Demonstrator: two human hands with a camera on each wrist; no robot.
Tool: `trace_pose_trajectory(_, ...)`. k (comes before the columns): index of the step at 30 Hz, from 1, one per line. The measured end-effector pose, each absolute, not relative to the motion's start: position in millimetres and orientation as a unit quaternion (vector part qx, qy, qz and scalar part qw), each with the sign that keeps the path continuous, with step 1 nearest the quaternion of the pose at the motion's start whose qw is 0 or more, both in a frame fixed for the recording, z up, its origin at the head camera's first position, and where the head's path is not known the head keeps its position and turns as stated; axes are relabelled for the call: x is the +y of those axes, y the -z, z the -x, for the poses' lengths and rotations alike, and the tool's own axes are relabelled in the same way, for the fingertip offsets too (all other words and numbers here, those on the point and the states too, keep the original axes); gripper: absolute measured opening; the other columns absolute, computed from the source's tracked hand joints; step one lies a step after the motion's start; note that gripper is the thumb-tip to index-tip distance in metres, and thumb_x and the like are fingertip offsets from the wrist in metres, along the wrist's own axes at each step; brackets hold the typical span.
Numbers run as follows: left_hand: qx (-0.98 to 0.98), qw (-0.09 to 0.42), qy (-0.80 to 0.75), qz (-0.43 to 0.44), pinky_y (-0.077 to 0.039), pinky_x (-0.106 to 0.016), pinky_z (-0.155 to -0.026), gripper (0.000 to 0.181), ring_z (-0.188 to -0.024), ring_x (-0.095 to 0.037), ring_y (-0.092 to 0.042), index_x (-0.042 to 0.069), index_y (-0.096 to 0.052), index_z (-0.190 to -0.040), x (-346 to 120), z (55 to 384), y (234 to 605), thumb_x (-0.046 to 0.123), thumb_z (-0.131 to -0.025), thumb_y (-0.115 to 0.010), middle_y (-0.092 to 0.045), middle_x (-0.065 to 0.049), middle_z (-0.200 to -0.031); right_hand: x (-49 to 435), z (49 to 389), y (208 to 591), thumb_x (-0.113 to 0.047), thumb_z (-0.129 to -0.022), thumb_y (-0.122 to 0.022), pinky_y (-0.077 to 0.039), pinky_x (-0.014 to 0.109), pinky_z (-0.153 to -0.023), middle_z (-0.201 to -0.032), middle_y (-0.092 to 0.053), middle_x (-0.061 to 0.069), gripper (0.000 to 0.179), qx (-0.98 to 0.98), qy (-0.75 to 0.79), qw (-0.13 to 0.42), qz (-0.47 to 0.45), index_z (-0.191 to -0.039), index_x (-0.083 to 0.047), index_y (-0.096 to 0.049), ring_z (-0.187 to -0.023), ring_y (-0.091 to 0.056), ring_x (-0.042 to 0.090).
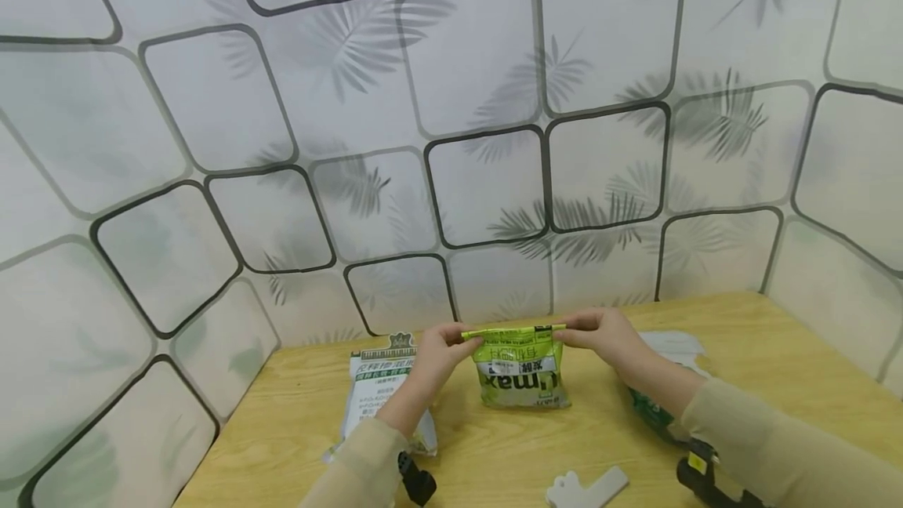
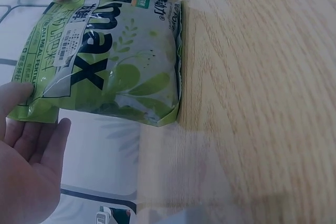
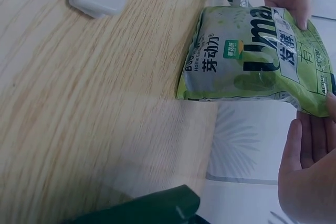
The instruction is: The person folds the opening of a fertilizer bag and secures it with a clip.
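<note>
Between my two hands a green bag of fertilizer [image 1: 520,371] stands upright on the wooden table, printed with large dark letters. My left hand [image 1: 440,359] pinches its top left corner between thumb and fingers. At the top right corner, my right hand [image 1: 600,332] pinches the edge the same way. The left wrist view shows the bag's front [image 2: 121,61] sideways, with the left thumb over its top edge. In the right wrist view the bag's lower edge [image 3: 191,61] meets the table.
A white printed bag [image 1: 374,390] lies behind my left forearm. Partly hidden by my right forearm is a green and white bag [image 1: 652,414]. A white flat object [image 1: 587,488] lies near the front. Patterned wall covering [image 1: 487,186] rises behind the table [image 1: 487,461].
</note>
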State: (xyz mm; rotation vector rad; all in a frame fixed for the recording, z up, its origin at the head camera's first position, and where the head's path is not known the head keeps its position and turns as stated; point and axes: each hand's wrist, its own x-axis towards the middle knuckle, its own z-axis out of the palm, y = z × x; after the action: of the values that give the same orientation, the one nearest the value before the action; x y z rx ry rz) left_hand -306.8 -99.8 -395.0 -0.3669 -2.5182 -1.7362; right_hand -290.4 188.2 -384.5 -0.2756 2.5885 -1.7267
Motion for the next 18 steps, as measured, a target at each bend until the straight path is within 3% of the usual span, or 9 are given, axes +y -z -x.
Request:
trace_pose_trajectory(8,-0.812,0.024,0.571,0.117,-0.055,-0.031,-0.077,0.026,-0.088,-0.010,-0.059,-0.003,-0.077,-0.119,-98.8,308.3,395.8,0.013,-0.099,-0.076,-0.073,-0.018,-0.119,193.2,286.3,380.4,-0.023,-0.102,-0.074,-0.052,0.064,-0.109,-0.133,-0.068,0.025,0.038,0.830,0.550,0.012,0.093,-0.127,0.005,-0.073,-0.121,-0.066,0.040)
trace_pose_trajectory(18,-0.810,0.011,0.574,0.119,-0.061,-0.046,-0.092,0.026,-0.098,-0.015,-0.064,-0.001,-0.077,-0.119,-101.6,309.5,396.9,0.014,-0.099,-0.076,-0.071,-0.019,-0.127,204.3,282.8,381.5,-0.027,-0.104,-0.072,-0.048,0.067,-0.112,-0.136,-0.070,0.023,0.043,0.830,0.547,0.026,0.101,-0.134,0.003,-0.070,-0.128,-0.062,0.044)
